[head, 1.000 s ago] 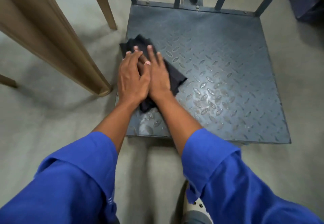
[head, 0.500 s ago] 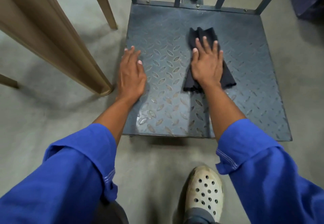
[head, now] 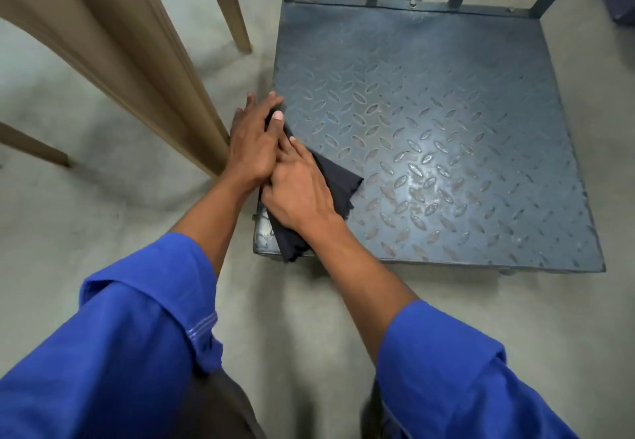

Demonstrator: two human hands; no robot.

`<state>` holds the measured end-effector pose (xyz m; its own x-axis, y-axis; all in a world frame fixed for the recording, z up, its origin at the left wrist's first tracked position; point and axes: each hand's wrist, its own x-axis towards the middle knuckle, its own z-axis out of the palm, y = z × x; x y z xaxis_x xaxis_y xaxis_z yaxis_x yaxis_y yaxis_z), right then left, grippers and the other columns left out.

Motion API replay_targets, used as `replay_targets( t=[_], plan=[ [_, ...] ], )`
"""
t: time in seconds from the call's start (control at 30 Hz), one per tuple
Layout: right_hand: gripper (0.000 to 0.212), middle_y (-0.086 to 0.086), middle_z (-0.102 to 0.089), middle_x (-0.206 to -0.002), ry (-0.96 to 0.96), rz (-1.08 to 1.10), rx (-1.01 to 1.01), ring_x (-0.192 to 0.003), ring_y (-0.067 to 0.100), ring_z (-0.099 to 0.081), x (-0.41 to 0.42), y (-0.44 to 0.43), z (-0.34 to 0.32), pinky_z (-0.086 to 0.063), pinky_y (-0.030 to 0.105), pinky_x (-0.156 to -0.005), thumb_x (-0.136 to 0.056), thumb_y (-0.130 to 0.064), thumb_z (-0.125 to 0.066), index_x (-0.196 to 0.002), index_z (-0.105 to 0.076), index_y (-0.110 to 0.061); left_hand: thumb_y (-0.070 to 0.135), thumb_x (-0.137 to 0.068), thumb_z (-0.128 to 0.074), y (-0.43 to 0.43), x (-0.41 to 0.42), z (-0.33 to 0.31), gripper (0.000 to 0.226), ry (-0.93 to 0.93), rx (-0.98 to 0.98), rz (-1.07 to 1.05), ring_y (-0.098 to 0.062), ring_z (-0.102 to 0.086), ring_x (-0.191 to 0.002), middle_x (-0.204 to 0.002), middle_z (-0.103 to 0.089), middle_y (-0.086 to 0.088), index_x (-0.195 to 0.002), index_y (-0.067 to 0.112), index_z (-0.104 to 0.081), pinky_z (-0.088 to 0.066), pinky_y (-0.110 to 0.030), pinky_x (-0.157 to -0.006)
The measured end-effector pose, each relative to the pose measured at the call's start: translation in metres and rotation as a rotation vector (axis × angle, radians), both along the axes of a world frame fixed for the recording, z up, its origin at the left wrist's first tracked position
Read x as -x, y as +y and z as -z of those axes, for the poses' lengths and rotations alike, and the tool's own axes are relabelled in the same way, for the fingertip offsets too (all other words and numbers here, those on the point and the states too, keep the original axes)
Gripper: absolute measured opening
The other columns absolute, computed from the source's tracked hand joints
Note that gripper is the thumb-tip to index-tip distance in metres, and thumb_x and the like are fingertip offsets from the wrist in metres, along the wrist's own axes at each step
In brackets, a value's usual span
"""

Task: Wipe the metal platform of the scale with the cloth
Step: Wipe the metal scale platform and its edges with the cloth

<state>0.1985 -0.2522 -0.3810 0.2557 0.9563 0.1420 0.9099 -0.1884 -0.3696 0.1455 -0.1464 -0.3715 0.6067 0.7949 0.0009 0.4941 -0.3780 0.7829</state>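
2 hands, fingers straight | R hand [head: 299, 193] presses cloth [head: 338, 181] | L hand [head: 251, 143] overlaps R | platform [head: 446, 95] L edge

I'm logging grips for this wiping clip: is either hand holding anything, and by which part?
Nothing is gripped. The right hand presses flat on the middle of the cloth on the platform; the left hand rests across its fingers.

We see metal and cloth
The platform [head: 446, 112] is embossed grey metal, slightly shiny; the cloth [head: 340, 181] is dark, matt.
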Motion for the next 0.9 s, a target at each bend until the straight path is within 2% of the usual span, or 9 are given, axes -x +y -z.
replay_targets(
  t=[0.1, 0.2, 0.3, 0.4, 0.47, 0.53, 0.6, 0.73, 0.9],
  plan=[
    [0.034, 0.008, -0.067, -0.138, 0.072, -0.092, -0.067, -0.151, 0.024, -0.039, 0.003, -0.029, 0.003, -0.024, 0.039, -0.127, -0.099, -0.02, -0.053, -0.124, -0.072, -0.008, 0.036, -0.111, -0.032, 0.005, -0.003, 0.006, 0.05, 0.041, -0.098, 0.003, -0.028, -0.017, -0.162, -0.167, -0.04, -0.007, -0.153, 0.015, -0.05, -0.01, -0.048, -0.132],
    [0.022, 0.006, -0.067, -0.135, 0.055, -0.121, -0.09, -0.149, 0.022, -0.044, -0.002, -0.04, 0.004, -0.032, 0.039, -0.123, -0.1, -0.015, -0.057, -0.115, -0.073, -0.01, 0.033, -0.113, -0.03, 0.002, -0.011, 0.003, 0.05, 0.022, -0.153, -0.059, -0.027, -0.02, -0.161, -0.166, -0.041, -0.009, -0.155, 0.012, -0.046, -0.009, -0.039, -0.131],
    [0.036, 0.011, -0.062, -0.146, 0.031, -0.037, -0.1, -0.147, 0.025, -0.047, -0.014, -0.028, -0.002, -0.034, 0.042, -0.123, -0.095, -0.008, -0.062, -0.13, -0.068, -0.005, 0.034, -0.113, -0.029, 0.0, -0.015, 0.0, 0.052, 0.013, -0.146, -0.097, -0.024, -0.018, -0.162, -0.168, -0.038, -0.009, -0.158, 0.012, -0.043, -0.007, -0.036, -0.13],
    [0.051, 0.012, -0.054, -0.154, 0.015, 0.069, -0.101, -0.147, 0.03, -0.046, -0.058, -0.009, -0.004, -0.038, 0.051, -0.121, -0.095, -0.005, -0.06, -0.146, -0.057, -0.007, 0.04, -0.115, -0.029, -0.006, -0.014, 0.004, 0.057, 0.127, -0.082, 0.115, -0.024, 0.002, -0.164, -0.176, -0.014, -0.005, -0.167, 0.018, -0.022, 0.005, -0.042, -0.131],
    [0.048, 0.011, -0.052, -0.156, -0.007, 0.115, -0.111, -0.148, 0.03, -0.046, -0.096, 0.001, -0.004, -0.04, 0.051, -0.119, -0.101, -0.01, -0.056, -0.149, -0.056, -0.01, 0.046, -0.114, -0.027, -0.008, -0.011, 0.006, 0.062, 0.239, -0.06, 0.236, -0.022, 0.016, -0.162, -0.177, 0.003, 0.0, -0.169, 0.026, -0.007, 0.013, -0.046, -0.131],
    [0.044, 0.012, -0.052, -0.156, -0.012, 0.197, -0.125, -0.147, 0.029, -0.047, -0.117, 0.004, -0.004, -0.04, 0.048, -0.12, -0.104, -0.012, -0.054, -0.147, -0.057, -0.008, 0.053, -0.113, -0.023, -0.005, -0.006, 0.007, 0.062, 0.255, 0.026, 0.235, -0.022, 0.022, -0.16, -0.176, 0.012, -0.002, -0.167, 0.037, 0.0, 0.017, -0.048, -0.129],
    [0.044, 0.015, -0.053, -0.154, 0.008, 0.268, -0.142, -0.145, 0.032, -0.048, -0.107, 0.002, -0.004, -0.039, 0.047, -0.12, -0.103, -0.011, -0.053, -0.146, -0.058, -0.006, 0.06, -0.11, -0.022, 0.001, 0.0, 0.006, 0.063, 0.204, 0.101, 0.195, -0.022, 0.022, -0.16, -0.176, 0.009, -0.005, -0.166, 0.043, 0.001, 0.018, -0.047, -0.129],
    [0.051, 0.016, -0.053, -0.153, -0.033, 0.201, -0.137, -0.145, 0.033, -0.047, -0.045, -0.021, 0.001, -0.038, 0.044, -0.12, -0.097, -0.009, -0.056, -0.148, -0.054, -0.004, 0.055, -0.111, -0.029, 0.01, 0.004, 0.003, 0.067, 0.109, 0.145, 0.143, -0.016, 0.017, -0.162, -0.177, -0.006, -0.004, -0.168, 0.032, -0.004, 0.021, -0.034, -0.121],
    [0.051, 0.014, -0.051, -0.154, -0.119, 0.158, -0.062, -0.14, 0.028, -0.051, -0.061, -0.007, -0.012, -0.038, 0.039, -0.114, -0.102, -0.013, -0.051, -0.152, -0.049, -0.005, 0.075, -0.096, -0.034, 0.008, -0.006, -0.002, 0.087, 0.042, 0.242, 0.128, -0.014, 0.007, -0.163, -0.177, -0.007, 0.002, -0.167, 0.035, -0.005, 0.021, -0.048, -0.128]
  ],
)
